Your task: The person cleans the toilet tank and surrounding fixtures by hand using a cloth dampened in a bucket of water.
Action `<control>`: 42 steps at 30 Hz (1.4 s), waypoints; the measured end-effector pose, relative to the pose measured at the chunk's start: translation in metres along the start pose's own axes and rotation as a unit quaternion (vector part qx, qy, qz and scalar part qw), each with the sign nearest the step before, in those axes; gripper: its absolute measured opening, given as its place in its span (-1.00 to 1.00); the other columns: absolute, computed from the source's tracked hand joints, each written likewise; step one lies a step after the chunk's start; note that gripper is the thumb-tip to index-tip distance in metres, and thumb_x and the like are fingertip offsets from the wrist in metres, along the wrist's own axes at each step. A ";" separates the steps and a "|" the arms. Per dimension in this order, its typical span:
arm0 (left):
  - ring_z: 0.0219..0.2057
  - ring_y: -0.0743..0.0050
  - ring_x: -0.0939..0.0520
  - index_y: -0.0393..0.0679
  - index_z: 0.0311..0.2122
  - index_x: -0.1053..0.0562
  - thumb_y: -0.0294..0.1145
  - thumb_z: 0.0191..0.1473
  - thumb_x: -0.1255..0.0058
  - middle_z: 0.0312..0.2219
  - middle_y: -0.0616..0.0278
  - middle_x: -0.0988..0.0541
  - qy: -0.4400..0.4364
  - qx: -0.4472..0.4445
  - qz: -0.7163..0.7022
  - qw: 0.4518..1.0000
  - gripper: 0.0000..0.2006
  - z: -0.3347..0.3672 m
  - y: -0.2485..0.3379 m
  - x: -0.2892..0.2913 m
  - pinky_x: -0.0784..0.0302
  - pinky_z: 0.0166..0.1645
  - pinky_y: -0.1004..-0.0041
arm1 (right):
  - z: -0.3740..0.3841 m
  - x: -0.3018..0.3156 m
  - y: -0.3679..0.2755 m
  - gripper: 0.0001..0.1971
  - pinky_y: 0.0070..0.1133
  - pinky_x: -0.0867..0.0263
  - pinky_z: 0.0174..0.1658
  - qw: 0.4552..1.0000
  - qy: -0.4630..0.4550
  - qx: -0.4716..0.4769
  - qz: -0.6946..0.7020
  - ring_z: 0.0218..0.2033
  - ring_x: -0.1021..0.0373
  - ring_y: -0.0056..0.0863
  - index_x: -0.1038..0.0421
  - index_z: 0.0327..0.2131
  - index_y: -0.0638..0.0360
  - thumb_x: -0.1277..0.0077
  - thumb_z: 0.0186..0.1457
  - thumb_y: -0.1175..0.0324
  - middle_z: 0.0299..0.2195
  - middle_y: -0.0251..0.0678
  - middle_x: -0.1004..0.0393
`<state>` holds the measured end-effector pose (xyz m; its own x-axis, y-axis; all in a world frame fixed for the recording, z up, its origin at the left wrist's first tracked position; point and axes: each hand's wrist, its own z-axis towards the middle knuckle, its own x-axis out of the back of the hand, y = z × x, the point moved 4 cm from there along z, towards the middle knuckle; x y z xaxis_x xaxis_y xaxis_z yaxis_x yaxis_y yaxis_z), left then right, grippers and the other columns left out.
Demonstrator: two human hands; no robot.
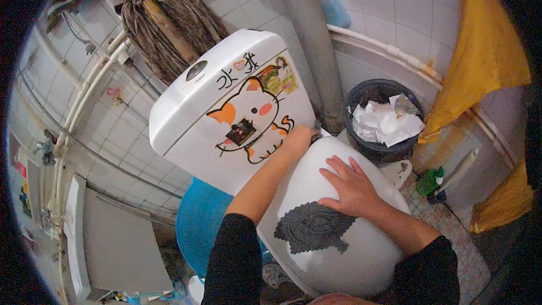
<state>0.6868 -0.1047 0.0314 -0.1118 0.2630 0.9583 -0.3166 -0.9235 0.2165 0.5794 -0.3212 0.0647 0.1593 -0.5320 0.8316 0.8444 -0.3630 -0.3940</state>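
L hand [300, 135] is reaching fwd, arm extended, fingers curled & mostly hidden. R hand [351, 187] is lying flat, palm down, fingers spread. Both sleeves are black.

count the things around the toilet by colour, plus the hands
white ceramic toilet tank and closed white lid: 2
black waste bin of crumpled paper: 1
blue plastic tub: 1
brown string mop: 1
left hand, right hand: 2
total: 7

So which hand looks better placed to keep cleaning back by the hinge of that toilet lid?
Probably the left hand: it already reaches the back of the toilet lid below the tank. The right hand lies flat mid-lid.
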 end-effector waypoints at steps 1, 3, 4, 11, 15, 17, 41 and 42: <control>-0.31 -0.13 -0.60 -0.17 -0.24 -0.58 -0.51 -0.03 0.09 -0.42 -0.13 -0.58 0.024 0.003 -0.012 1.000 -0.74 0.008 0.006 0.002 -0.48 -0.13 0.09 | 0.000 0.002 0.000 -0.26 -0.09 0.12 0.27 1.000 0.004 0.002 0.003 0.27 -0.03 -0.14 -0.29 0.11 0.13 -0.11 -0.04 -0.15 0.18 -0.06 -0.17; -0.30 -0.12 -0.60 -0.16 -0.20 -0.57 -0.47 -0.02 0.06 -0.38 -0.13 -0.59 -0.021 0.063 0.018 0.998 -0.73 0.027 0.012 -0.004 -0.49 -0.13 0.11 | 0.001 -0.001 0.002 -0.26 -0.10 0.12 0.28 1.000 -0.001 0.005 -0.005 0.27 -0.04 -0.14 -0.29 0.11 0.13 -0.10 -0.04 -0.16 0.18 -0.07 -0.17; -0.30 -0.11 -0.60 -0.15 -0.19 -0.57 -0.47 -0.02 0.06 -0.37 -0.14 -0.59 -0.033 0.072 0.030 0.996 -0.73 0.033 0.012 -0.005 -0.50 -0.13 0.11 | 0.001 -0.003 0.003 -0.26 -0.10 0.13 0.28 1.000 -0.002 0.007 -0.009 0.26 -0.04 -0.14 -0.29 0.11 0.13 -0.10 -0.04 -0.16 0.18 -0.08 -0.17; -0.28 -0.12 -0.60 -0.09 -0.14 -0.56 -0.56 -0.06 0.09 -0.35 -0.13 -0.58 0.010 0.062 -0.060 0.996 -0.66 -0.020 0.005 0.008 -0.50 -0.13 0.16 | 0.002 0.002 0.009 -0.29 -0.14 0.15 0.30 0.999 -0.045 -0.024 -0.008 0.28 -0.04 -0.18 -0.30 0.11 0.11 -0.05 0.00 -0.18 0.18 -0.11 -0.19; -0.28 -0.16 -0.59 -0.10 -0.12 -0.54 -0.58 -0.11 0.05 -0.36 -0.12 -0.59 0.000 0.114 -0.061 0.992 -0.63 -0.062 -0.014 0.022 -0.49 -0.14 0.13 | 0.002 -0.001 0.002 -0.30 -0.16 0.11 0.29 1.000 -0.012 0.000 -0.012 0.27 -0.06 -0.19 -0.31 0.10 0.11 -0.06 0.00 -0.17 0.18 -0.11 -0.20; -0.27 -0.20 -0.57 -0.12 -0.16 -0.54 -0.58 -0.11 0.04 -0.38 -0.14 -0.57 -0.018 0.129 -0.048 0.990 -0.66 -0.078 0.000 0.037 -0.47 -0.15 0.11 | 0.000 0.001 0.007 -0.29 -0.16 0.10 0.29 1.000 -0.008 -0.002 -0.030 0.26 -0.07 -0.19 -0.32 0.09 0.12 -0.08 -0.01 -0.17 0.18 -0.11 -0.20; -0.25 -0.12 -0.58 0.06 -0.10 -0.56 -0.52 -0.19 -0.12 -0.28 -0.05 -0.59 -0.018 0.100 -0.040 0.994 -0.57 -0.198 -0.055 0.043 -0.49 -0.12 0.15 | 0.010 0.005 -0.005 -0.38 -0.17 0.09 0.30 0.997 -0.056 -0.039 -0.046 0.26 -0.06 -0.22 -0.29 0.12 0.07 -0.05 0.05 -0.05 0.20 -0.19 -0.18; -0.26 -0.11 -0.59 0.06 -0.10 -0.56 -0.53 -0.19 -0.11 -0.27 -0.04 -0.59 -0.035 0.115 -0.047 0.992 -0.56 -0.218 -0.055 0.045 -0.49 -0.12 0.16 | 0.009 0.005 -0.006 -0.38 -0.17 0.09 0.30 0.996 -0.063 -0.048 -0.043 0.26 -0.06 -0.22 -0.28 0.13 0.09 -0.05 0.06 -0.04 0.20 -0.19 -0.18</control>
<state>0.4938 0.0191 0.0222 -0.0247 0.3390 0.9405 -0.0984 -0.9370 0.3351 0.5795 -0.3144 0.0750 0.1572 -0.3979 0.9038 0.8059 -0.4773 -0.3504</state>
